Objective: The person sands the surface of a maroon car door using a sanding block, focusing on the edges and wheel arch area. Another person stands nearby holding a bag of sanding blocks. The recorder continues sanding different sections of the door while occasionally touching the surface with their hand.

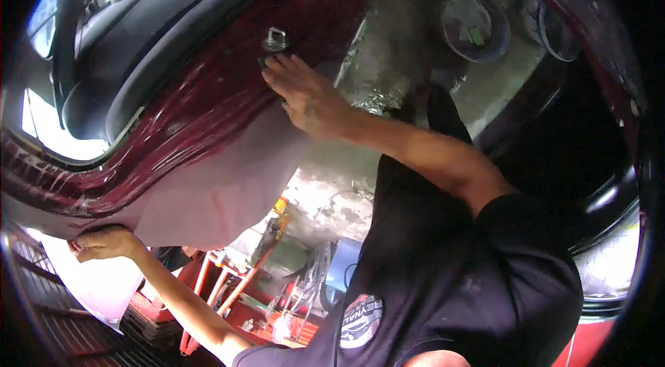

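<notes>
A dark red car body (208, 100) with a greyish-pink primed section (215, 190) fills the left side. Pale, wet-looking streaks run along its door-opening edge. My right hand (305, 98) is pressed against the red surface, fingers together, with a small dark flat piece (264, 61) showing at the fingertips; its kind is mostly hidden. Just beyond those fingers a metal door striker loop (277, 38) sticks out. Farther left, my left hand (107, 242) curls at the lower edge of the primed section, its fingertips partly hidden.
Two round buckets (475, 26) (556, 31) stand on the wet concrete floor at the far right. Dark seats (159, 28) lie inside the car. An orange-red metal frame (232, 273) and a blue container (343, 263) stand below the panel. Another dark red panel (589, 28) borders the right.
</notes>
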The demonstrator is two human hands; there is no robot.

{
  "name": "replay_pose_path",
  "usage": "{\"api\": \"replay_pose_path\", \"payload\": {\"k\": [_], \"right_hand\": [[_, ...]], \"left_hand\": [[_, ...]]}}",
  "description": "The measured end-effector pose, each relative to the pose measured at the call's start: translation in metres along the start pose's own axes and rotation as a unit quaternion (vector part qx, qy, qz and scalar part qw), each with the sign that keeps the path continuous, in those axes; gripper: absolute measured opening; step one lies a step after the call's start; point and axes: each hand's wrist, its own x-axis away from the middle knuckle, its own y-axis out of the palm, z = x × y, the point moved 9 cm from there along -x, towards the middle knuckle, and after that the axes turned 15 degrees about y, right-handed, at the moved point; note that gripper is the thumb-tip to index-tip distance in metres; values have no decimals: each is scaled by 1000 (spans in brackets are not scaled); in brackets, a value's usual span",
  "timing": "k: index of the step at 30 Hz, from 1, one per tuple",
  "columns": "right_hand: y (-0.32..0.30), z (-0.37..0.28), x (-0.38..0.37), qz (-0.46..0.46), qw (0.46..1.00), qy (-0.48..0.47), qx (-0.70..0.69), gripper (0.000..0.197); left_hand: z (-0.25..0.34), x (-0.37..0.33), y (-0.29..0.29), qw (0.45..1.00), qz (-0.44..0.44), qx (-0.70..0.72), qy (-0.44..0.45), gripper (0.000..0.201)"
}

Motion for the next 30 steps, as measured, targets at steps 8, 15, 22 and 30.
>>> {"api": "replay_pose_path", "payload": {"k": [8,15,22,30], "right_hand": [[15,-35,-64,-116,992,32,40,44],[10,-60,-67,-119,992,32,6,42],[17,-146,-52,-86,988,-124,17,55],[54,-269,-40,23,966,-232,-114,57]], "left_hand": [[-8,4,3,997,27,70,-35,65],[34,12,15,999,27,7,40,53],[7,15,8,1000,-1,-2,-22,46],[30,-2,1,997,27,-43,53,45]]}}
